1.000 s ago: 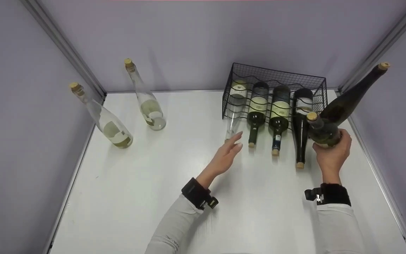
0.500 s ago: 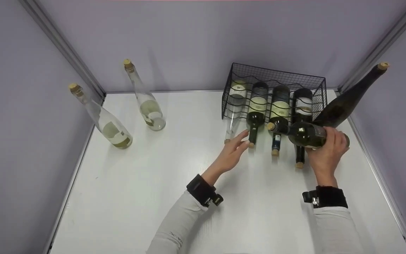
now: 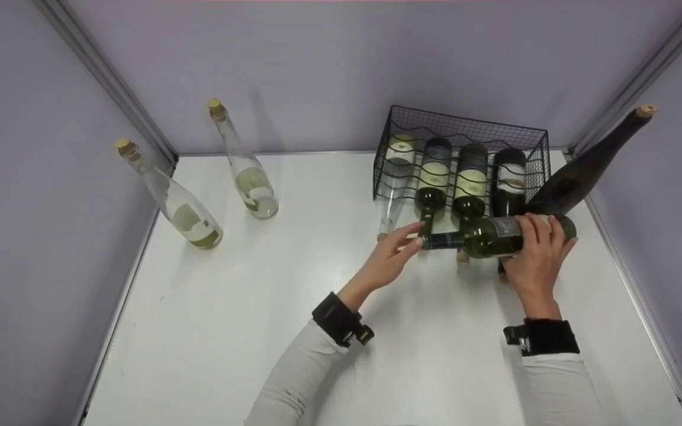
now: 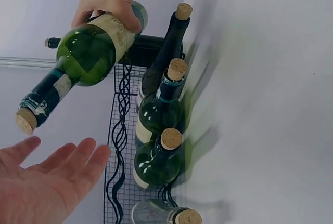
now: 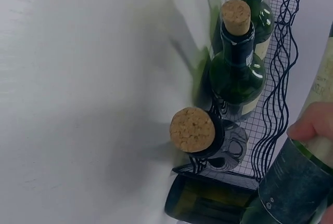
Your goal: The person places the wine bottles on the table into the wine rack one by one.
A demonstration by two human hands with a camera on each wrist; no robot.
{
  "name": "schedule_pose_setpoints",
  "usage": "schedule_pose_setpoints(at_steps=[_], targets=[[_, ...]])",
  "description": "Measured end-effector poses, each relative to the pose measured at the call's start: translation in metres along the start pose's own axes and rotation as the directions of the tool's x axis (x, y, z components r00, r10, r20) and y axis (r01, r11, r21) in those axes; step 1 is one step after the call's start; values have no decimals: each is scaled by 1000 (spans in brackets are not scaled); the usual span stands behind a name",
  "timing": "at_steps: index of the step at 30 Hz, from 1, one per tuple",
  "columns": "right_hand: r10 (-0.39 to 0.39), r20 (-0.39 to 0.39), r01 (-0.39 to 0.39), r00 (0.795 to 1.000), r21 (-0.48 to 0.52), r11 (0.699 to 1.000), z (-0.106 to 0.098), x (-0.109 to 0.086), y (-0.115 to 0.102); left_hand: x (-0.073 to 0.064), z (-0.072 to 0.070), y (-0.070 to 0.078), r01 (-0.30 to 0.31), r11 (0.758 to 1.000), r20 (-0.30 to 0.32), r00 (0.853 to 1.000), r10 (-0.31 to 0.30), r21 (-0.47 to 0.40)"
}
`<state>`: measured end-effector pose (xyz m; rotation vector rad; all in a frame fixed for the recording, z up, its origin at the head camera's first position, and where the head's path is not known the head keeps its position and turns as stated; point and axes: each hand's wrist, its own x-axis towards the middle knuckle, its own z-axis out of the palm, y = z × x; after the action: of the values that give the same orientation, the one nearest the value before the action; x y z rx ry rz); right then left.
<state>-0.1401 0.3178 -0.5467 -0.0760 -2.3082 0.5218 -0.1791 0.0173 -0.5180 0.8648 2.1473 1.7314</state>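
Note:
My right hand grips a green corked wine bottle round its labelled body. The bottle lies level, neck to the left, in front of the black wire rack. My left hand has its fingers spread right by the neck end. In the left wrist view a small gap shows between those fingers and the cork. On the rack's lower level lie a clear bottle, two green bottles with pale labels and a dark bottle, all necks forward.
A tall dark bottle stands to the right of the rack. Two clear corked bottles, a nearer one and a farther one, stand upright on the left of the white table. Pale walls enclose the back and sides.
The right hand has turned the green bottle from upright to level and brought it left, its neck now by the left hand. My left hand has shifted slightly right.

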Motion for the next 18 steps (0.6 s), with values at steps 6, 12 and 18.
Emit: schedule_pose_setpoints(at_steps=[6,12,18], targets=[[-91,42,93,995,-37,995,-2,1,-8,-2,2,-1,13,1000,19,1000,-13,5],[-184,73,191,980,-105,976,-4,1,-18,-4,5,-3,93,994,74,993,-88,-56],[-241,61,247,969,-126,961,-5,4,-25,-5,5,-3,121,992,95,988,-123,34]])
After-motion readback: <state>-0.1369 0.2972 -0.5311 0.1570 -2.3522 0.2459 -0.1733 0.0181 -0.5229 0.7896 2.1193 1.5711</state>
